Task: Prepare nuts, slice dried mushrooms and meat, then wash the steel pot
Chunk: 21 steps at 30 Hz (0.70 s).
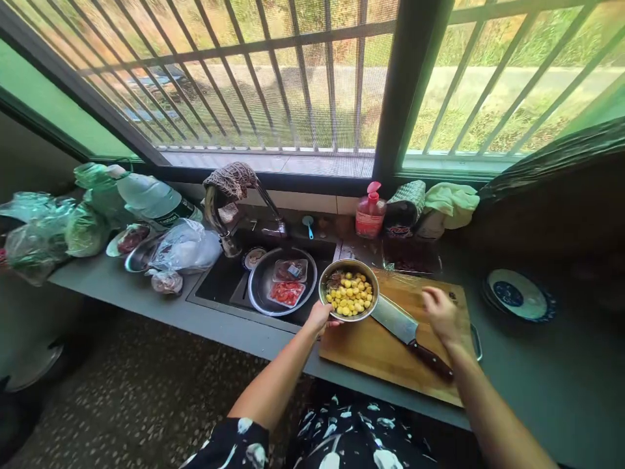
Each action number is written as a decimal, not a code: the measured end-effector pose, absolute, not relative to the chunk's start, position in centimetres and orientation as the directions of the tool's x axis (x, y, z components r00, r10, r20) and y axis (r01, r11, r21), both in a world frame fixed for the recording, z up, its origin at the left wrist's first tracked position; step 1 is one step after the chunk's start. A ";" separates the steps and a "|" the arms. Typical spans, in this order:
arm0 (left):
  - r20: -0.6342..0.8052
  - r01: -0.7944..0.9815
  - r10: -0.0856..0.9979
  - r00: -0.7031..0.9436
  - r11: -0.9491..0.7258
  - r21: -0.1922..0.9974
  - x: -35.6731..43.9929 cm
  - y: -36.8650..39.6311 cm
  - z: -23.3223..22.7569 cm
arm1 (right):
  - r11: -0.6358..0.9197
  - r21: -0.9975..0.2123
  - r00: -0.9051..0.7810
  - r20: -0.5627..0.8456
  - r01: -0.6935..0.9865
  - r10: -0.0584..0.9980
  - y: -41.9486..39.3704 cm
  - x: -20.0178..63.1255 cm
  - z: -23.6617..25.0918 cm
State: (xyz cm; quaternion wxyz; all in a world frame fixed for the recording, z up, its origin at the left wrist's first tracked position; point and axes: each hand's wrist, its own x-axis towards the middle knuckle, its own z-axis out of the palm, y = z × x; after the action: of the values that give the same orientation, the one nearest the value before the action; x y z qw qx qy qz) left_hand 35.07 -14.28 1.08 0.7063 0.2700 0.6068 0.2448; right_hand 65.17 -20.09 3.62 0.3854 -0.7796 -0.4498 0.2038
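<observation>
My left hand point(319, 318) grips the near left rim of a metal bowl point(374, 296). Inside are many small round yellow pieces point(352, 296), with something brownish at the back left. The bowl is held over the left part of a wooden cutting board point(351, 348). Above the board's right side is my right hand point(443, 318), its fingers curled closed; whatever they may hold is hidden. Between the hands, a cleaver point(400, 322) lies flat on the board, its dark handle pointing toward the near right. The bowl covers the blade's far end.
In the black sink, a steel basin point(251, 293) contains two plastic-wrapped packs, one red point(287, 293). A faucet point(227, 241) rises behind. Bags point(188, 247) and a large bottle point(151, 198) crowd the left counter. Soap point(370, 215) stands by the window; plates point(530, 293) sit right.
</observation>
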 end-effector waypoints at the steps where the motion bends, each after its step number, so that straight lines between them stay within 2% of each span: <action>1: -0.720 0.008 0.675 0.161 0.729 0.685 35.1 -13.4 1.1 | -0.135 -0.747 0.286 0.078 0.652 0.955 -18.3 61.5 4.2; 2: -0.717 0.039 0.674 0.178 0.723 0.690 35.1 -12.4 1.1 | 0.019 -0.698 0.068 0.096 0.716 0.993 -16.3 58.2 4.8; 4: -0.709 0.110 0.672 0.214 0.705 0.701 35.1 -10.6 1.2 | 0.166 -0.572 -0.144 0.084 0.803 0.986 -12.1 53.1 5.5; 7: -0.687 0.205 0.671 0.278 0.657 0.725 35.1 -8.1 1.3 | 0.012 -0.351 -0.059 -0.123 0.936 0.991 -6.9 49.2 5.4; 10: -0.672 0.245 0.659 0.339 0.628 0.739 35.1 -6.3 1.3 | -0.149 -0.227 0.085 -0.270 0.962 0.959 -3.8 48.5 4.4; 14: -0.654 0.257 0.644 0.397 0.606 0.753 35.2 -4.9 0.9 | -0.249 -0.175 0.160 -0.408 0.953 0.899 -1.8 49.1 3.0; 18: -0.675 0.291 0.612 0.413 0.613 0.734 35.1 -4.2 0.7 | -0.355 -0.151 0.171 -0.665 0.923 0.727 -0.1 49.3 2.6; 21: -0.680 0.301 0.586 0.441 0.617 0.727 34.9 -4.0 0.6 | -0.367 -0.152 0.161 -0.702 0.918 0.694 0.8 49.1 2.5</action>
State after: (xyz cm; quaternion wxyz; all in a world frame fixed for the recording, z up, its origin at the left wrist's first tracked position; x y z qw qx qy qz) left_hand 34.92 -3.97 0.56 0.7338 0.4266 0.5198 0.0971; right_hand 49.09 0.77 2.54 -0.1567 -0.7457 -0.5403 0.3570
